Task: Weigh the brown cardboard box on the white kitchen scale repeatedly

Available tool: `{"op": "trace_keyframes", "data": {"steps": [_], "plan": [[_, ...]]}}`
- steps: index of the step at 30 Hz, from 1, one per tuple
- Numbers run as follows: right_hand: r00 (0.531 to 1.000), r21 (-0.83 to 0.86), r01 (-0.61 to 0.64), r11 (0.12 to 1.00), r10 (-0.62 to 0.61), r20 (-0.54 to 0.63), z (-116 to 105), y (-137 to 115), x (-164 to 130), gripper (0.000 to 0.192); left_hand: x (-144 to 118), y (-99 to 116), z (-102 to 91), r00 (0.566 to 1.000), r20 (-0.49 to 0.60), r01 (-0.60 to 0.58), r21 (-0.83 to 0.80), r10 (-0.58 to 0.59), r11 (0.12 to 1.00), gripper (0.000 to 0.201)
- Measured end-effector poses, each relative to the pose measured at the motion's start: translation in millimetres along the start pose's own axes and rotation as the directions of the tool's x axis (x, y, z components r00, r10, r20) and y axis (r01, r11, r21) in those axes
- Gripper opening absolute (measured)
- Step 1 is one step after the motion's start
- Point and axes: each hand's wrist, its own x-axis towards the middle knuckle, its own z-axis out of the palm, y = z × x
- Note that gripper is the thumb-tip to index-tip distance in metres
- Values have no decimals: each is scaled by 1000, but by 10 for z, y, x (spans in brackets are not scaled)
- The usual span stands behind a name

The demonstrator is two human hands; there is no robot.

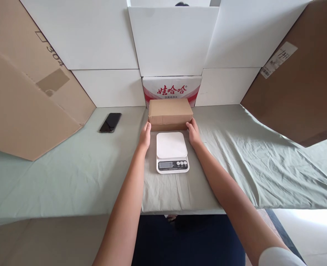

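Observation:
A plain brown cardboard box is gripped between my two hands, just behind the scale. My left hand presses its left side, thumb at the front corner and the other fingers hidden. On the right side, my right hand holds it the same way, thumb on the front face. Whether the box rests on the cloth or is slightly lifted, I cannot tell. Between my forearms lies a white digital kitchen scale, its platform bare and its display and buttons towards me. The digits are too small to read.
A black smartphone lies left on the green tablecloth. Behind the box stands a white and red printed carton against white panels. Large cardboard sheets flank the table at left and right.

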Motion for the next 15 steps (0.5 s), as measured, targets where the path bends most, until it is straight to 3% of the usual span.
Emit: {"op": "trace_keyframes", "data": {"steps": [15], "plan": [[999, -27, -18, 999, 19, 45, 34, -72, -32, 57, -4, 34, 37, 999, -22, 38, -64, -39, 997, 76]]}}
